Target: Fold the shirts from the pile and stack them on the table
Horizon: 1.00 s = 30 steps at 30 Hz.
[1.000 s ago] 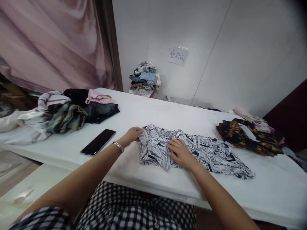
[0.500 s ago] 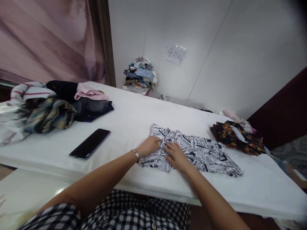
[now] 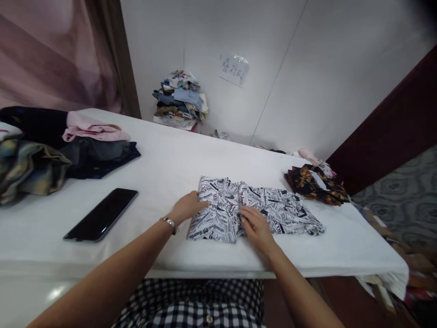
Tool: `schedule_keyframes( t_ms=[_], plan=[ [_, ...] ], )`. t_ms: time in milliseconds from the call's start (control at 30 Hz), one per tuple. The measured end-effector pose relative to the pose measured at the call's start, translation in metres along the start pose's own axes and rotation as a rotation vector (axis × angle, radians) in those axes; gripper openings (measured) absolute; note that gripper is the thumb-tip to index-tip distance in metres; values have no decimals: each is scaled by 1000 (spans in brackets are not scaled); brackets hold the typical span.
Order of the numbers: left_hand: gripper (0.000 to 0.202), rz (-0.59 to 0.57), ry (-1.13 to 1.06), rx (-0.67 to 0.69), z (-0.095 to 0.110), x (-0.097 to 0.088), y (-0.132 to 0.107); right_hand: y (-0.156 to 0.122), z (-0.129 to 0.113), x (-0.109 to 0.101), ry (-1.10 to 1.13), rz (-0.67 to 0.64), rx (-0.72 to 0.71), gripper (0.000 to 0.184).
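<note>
A black-and-white newspaper-print shirt [image 3: 218, 218] lies partly folded on the white-covered table [image 3: 164, 159]. Its left part is a flat panel, and the rest stretches to the right in creases. At the left edge of this panel, my left hand [image 3: 187, 207] has its thumb on top and its other fingers partly hidden at the edge, closed on the cloth. My right hand [image 3: 258, 230] rests on the shirt just right of the panel's inner edge, fingers bent and a little apart.
A black phone [image 3: 102, 214] lies to the left. Beyond it sits a heap of clothes [image 3: 85, 150]. A dark floral folded garment [image 3: 316, 182] is at the right end of the table. Behind the table, more clothes are stacked [image 3: 180, 98] against the wall, below a paper sign [image 3: 234, 69].
My left hand has moved from the middle of the panel to its left edge. The panel now lies smoother and squarer. The view has shifted to the right.
</note>
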<state>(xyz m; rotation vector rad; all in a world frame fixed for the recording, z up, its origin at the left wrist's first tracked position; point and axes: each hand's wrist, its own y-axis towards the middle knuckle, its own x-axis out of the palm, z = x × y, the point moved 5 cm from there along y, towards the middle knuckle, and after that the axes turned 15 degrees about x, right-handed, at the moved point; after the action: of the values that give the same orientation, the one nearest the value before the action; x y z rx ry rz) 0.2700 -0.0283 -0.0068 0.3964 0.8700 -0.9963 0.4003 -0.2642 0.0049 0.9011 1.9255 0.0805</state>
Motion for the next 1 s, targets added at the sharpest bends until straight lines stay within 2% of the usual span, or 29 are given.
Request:
schedule_keyframes(
  t_ms=[133,233,333,433,500,567,667,767,833,867,933,1000],
  plan=[
    [51,19,-48,51,21,6,6,0,-15,11,28,-60,-15,32],
    [44,90,-30,93,20,-10,5,5,-24,11,51,-59,-54,32],
    [43,182,94,66,-4,-42,-2,9,-22,7,50,-56,-64,31],
    [46,203,202,-34,-36,-71,-15,13,-15,5,37,-47,-32,31],
    [51,205,247,-102,-51,-83,-24,16,-16,9,37,-48,-24,32],
    [55,196,271,-132,-55,-88,-30,22,-24,19,29,-63,-38,35],
    [56,177,307,-124,-48,-89,-31,31,-42,45,-30,-168,-83,43],
    [57,168,360,-101,-35,-91,-29,37,-51,73,-141,-412,-62,53],
    [57,164,398,-85,-25,-94,-27,38,-51,82,-189,-528,-18,54],
    [57,164,416,-77,-20,-96,-27,39,-50,83,-185,-541,-3,53],
    [56,174,455,-47,-4,-99,-26,43,-53,77,-90,-488,12,49],
    [51,196,480,9,21,-97,-23,47,-55,69,131,-396,61,46]
  ],
)
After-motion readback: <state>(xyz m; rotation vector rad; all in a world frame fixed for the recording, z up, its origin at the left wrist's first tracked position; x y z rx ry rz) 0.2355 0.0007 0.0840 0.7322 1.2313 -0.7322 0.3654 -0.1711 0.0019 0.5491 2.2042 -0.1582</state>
